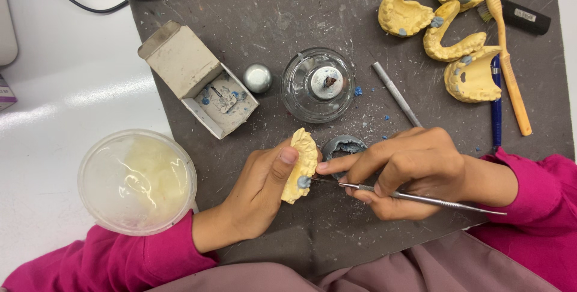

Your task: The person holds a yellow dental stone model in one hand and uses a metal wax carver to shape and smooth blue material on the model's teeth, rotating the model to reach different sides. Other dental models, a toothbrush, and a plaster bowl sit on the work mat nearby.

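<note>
Just below the centre of the frame, the left hand [259, 193] holds a yellow dental cast [302, 164], fingers closed around it and thumb pressed on its upper side. The cast stands nearly upright, with its long axis running from top to bottom of the picture. The right hand [415, 172] is closed on a thin metal carving instrument [415, 196], gripped like a pen. The instrument lies almost horizontal, its tip pointing left and touching a small blue-grey wax spot [304, 181] on the lower part of the cast. A small dark dish [344, 146] sits just behind, between both hands, and a glass spirit lamp [318, 85] stands above it.
</note>
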The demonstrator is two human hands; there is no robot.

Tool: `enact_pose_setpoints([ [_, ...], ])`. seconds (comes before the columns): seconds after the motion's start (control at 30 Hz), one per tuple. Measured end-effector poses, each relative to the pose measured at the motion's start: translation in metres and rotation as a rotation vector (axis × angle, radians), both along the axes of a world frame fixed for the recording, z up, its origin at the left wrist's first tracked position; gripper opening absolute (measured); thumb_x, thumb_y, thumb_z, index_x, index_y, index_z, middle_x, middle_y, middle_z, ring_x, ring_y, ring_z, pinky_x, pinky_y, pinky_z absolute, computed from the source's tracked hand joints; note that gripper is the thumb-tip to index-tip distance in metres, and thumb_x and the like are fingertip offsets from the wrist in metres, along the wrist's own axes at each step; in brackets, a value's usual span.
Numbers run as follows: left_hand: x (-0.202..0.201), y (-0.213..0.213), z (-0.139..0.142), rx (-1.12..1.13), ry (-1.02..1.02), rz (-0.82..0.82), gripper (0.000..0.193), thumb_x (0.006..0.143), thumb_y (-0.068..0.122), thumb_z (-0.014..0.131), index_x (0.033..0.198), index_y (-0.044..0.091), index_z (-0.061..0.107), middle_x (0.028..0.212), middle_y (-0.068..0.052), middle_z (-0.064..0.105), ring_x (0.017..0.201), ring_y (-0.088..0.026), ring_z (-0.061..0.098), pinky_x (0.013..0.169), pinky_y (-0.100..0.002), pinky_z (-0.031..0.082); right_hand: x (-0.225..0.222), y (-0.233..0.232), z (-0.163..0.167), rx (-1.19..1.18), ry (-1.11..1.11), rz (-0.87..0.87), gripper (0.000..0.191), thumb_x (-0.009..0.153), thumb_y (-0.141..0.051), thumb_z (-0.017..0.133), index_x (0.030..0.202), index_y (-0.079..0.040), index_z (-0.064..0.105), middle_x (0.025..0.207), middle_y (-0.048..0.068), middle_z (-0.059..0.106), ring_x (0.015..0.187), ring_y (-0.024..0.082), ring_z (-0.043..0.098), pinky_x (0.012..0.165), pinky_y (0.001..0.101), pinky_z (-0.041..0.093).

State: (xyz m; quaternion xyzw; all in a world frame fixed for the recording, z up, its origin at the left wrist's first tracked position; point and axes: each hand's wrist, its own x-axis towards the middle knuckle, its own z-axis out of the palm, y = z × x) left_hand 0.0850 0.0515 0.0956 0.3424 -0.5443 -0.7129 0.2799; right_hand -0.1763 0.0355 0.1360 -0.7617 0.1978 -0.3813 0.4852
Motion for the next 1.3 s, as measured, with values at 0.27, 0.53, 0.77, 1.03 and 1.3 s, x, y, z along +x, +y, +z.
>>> enact_pose_setpoints([
  [0.27,-0.0006,0.0016,-0.0001,0.008,0.002,-0.004,0.062,0.113,0.048,0.029,0.116,-0.002,0.066,0.088,-0.006,0.069,0.079,-0.011,0.063,0.071,-0.027,0.052,-0.0017,0.0015,-0.001,-0.015,0.001,0.01,0.027,0.086,0.007,0.075,0.075,-0.005,0.054,0.086,0.018,0.075,0.094,0.031,0.083,0.087,0.0402,0.072],
  [0.53,-0.0031,0.0027,-0.0008,0.007,-0.006,-0.006,0.062,0.113,0.048,0.029,0.116,-0.002,0.066,0.089,-0.006,0.069,0.079,-0.011,0.063,0.071,-0.027,0.051,-0.0061,0.0046,-0.0034,-0.043,0.044,-0.002,0.027,0.085,0.005,0.078,0.074,-0.006,0.056,0.084,0.019,0.076,0.096,0.035,0.083,0.073,0.0307,0.071],
  [0.77,-0.0036,0.0025,-0.0019,-0.002,0.004,-0.001,0.062,0.113,0.047,0.03,0.116,-0.002,0.066,0.09,-0.007,0.07,0.08,-0.011,0.063,0.071,-0.027,0.051,-0.0053,0.0042,-0.0033,-0.034,0.024,-0.003,0.026,0.086,0.005,0.076,0.076,-0.006,0.056,0.086,0.018,0.075,0.095,0.031,0.083,0.079,0.0353,0.072],
  [1.03,-0.0044,0.003,-0.0022,0.003,0.004,0.003,0.062,0.113,0.048,0.029,0.116,-0.002,0.067,0.09,-0.007,0.07,0.08,-0.011,0.064,0.072,-0.027,0.052,-0.0051,0.004,-0.0022,-0.036,0.03,0.003,0.026,0.085,0.005,0.077,0.074,-0.006,0.055,0.085,0.018,0.075,0.096,0.033,0.083,0.076,0.0327,0.072],
  [1.3,-0.0042,0.0028,-0.002,0.006,-0.015,0.003,0.063,0.113,0.048,0.029,0.116,-0.002,0.067,0.09,-0.007,0.071,0.081,-0.011,0.064,0.073,-0.027,0.052,-0.0046,0.0036,-0.0015,-0.05,0.031,-0.006,0.027,0.085,0.006,0.076,0.074,-0.006,0.054,0.085,0.018,0.075,0.093,0.031,0.083,0.079,0.0353,0.072],
])
